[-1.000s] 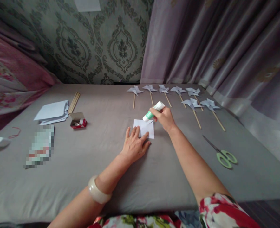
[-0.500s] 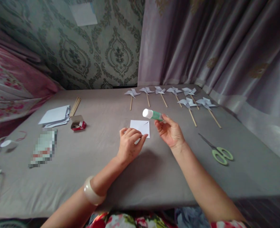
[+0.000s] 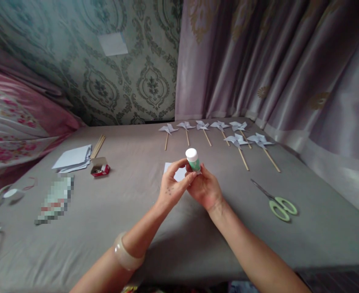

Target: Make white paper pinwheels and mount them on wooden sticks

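Observation:
A green and white glue stick [image 3: 194,161] is held up over the table, its white cap end tipped upward. My right hand [image 3: 206,188] grips it from below and the right. My left hand [image 3: 173,185] curls its fingers and thumb around the left side of the same glue stick. Behind my hands a square of white paper [image 3: 179,174] lies on the table, partly hidden by my left hand.
Several white paper pinwheels [image 3: 237,141] on sticks lie at the back right. Green-handled scissors [image 3: 277,203] rest at the right. To the left are stacked paper [image 3: 72,158], wooden sticks [image 3: 98,146], a small red box [image 3: 100,167] and a blurred packet [image 3: 55,199].
My left hand has lifted off the paper and moved to the glue stick. My right hand has turned the stick cap-up and brought it toward my left hand. The view has tilted upward.

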A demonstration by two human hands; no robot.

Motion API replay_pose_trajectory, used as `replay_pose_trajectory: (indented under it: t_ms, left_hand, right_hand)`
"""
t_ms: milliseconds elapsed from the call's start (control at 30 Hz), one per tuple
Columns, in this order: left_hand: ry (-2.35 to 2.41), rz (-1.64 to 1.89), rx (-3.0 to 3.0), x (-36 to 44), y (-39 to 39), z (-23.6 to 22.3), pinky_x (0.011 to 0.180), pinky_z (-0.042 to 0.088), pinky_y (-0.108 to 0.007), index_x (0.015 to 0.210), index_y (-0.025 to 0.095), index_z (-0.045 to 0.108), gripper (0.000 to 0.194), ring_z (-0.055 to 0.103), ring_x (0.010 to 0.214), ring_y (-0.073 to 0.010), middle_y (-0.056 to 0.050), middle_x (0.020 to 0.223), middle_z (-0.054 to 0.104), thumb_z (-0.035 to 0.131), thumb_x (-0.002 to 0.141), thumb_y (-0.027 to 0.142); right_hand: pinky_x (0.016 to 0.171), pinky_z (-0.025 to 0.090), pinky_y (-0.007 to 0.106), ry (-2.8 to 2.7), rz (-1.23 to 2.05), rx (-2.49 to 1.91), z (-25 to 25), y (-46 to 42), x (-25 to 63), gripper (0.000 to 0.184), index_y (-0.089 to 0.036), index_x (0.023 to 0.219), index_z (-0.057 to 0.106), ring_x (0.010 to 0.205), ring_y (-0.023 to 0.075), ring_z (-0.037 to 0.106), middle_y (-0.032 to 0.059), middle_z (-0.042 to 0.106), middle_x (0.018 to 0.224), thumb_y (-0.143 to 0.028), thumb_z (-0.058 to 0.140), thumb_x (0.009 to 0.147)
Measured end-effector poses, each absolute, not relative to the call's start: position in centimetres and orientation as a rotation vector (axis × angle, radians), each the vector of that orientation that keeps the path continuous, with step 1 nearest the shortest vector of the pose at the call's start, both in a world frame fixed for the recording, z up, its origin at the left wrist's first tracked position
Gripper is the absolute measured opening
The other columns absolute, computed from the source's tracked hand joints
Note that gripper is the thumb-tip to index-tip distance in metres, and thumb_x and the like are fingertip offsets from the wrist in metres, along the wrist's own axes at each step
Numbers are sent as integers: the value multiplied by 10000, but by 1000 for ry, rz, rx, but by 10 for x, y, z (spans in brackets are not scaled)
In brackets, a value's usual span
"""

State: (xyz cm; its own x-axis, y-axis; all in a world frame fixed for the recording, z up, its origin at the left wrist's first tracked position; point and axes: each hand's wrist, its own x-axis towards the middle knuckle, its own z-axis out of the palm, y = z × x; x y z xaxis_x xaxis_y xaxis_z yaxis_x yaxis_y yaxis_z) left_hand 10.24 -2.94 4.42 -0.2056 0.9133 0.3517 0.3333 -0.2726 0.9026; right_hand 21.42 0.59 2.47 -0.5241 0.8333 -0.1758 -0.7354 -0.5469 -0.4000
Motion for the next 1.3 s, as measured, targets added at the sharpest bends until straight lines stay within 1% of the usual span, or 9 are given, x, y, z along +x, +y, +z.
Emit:
replay_pose_trajectory:
  t_ms: [133, 233, 367, 533, 633, 833, 1000, 1133, 1300]
  left_hand:
    - [1481, 1527, 1514, 104, -26, 43, 856, 441, -344, 962, 208, 650, 269, 593, 923, -204, -37, 955, 678, 667, 747, 370]
    - [1473, 1496, 1470, 103, -26, 43, 790, 454, -310, 883, 193, 643, 192, 586, 853, -192, -27, 855, 656, 655, 751, 332]
    - [1440, 1470, 1405, 94, -29, 43, 709, 444, -275, 834, 183, 651, 178, 563, 755, -167, -12, 791, 634, 668, 734, 330]
    - [1458, 1549, 1339, 68, -32, 42, 759, 428, -276, 854, 176, 685, 225, 562, 806, -169, -15, 814, 649, 700, 721, 357]
    - [1550, 1583, 1318, 45, -35, 43, 774, 423, -287, 870, 181, 700, 248, 552, 798, -168, -11, 800, 658, 711, 710, 371]
    - [1745, 1670, 1265, -16, -42, 38, 780, 425, -295, 844, 172, 709, 257, 552, 780, -165, -18, 795, 673, 717, 691, 378]
    - [1907, 1828, 1122, -75, -49, 38, 693, 448, -271, 827, 158, 699, 306, 569, 718, -154, -18, 762, 666, 729, 647, 404]
    - [1946, 1915, 992, -110, -55, 38, 598, 449, -261, 860, 144, 695, 353, 572, 649, -146, -26, 747, 661, 732, 622, 402]
    - [2117, 1911, 1050, -132, -56, 31, 642, 447, -267, 846, 149, 709, 306, 570, 664, -148, -11, 715, 648, 720, 631, 367]
  right_hand:
    - [759, 512, 251, -439, 2130, -502, 18, 3, 210, 202, -230, 862, 684, 760, 128, 657, -9, 719, 822, -379, 548, 864]
    - [742, 512, 249, -394, 2175, -514, 15, 0, 206, 194, -230, 879, 677, 752, 125, 658, -12, 716, 806, -381, 556, 864]
    - [644, 508, 221, -370, 2265, -552, 15, -2, 204, 250, -206, 896, 668, 666, 112, 643, -3, 713, 762, -416, 533, 884]
    - [517, 475, 205, -526, 2356, -676, 14, -1, 208, 404, -156, 905, 669, 567, 111, 609, 54, 716, 769, -530, 523, 861]
    - [527, 476, 199, -558, 2343, -724, 13, 1, 211, 371, -148, 946, 679, 561, 102, 600, 58, 719, 783, -486, 564, 848]
    - [492, 465, 198, -579, 2246, -811, 10, 6, 216, 232, -165, 872, 718, 519, 94, 550, 33, 684, 712, -369, 628, 808]
    - [496, 465, 244, -686, 2177, -842, 4, 8, 218, 199, -190, 847, 729, 541, 118, 537, 41, 673, 726, -356, 659, 763]
    - [511, 466, 254, -677, 2121, -858, 2, 9, 219, 132, -209, 756, 723, 544, 112, 522, 18, 651, 684, -323, 735, 689]
    - [540, 490, 246, -654, 1996, -943, 3, 14, 223, 183, -220, 689, 718, 611, 120, 566, 10, 659, 710, -318, 822, 575]
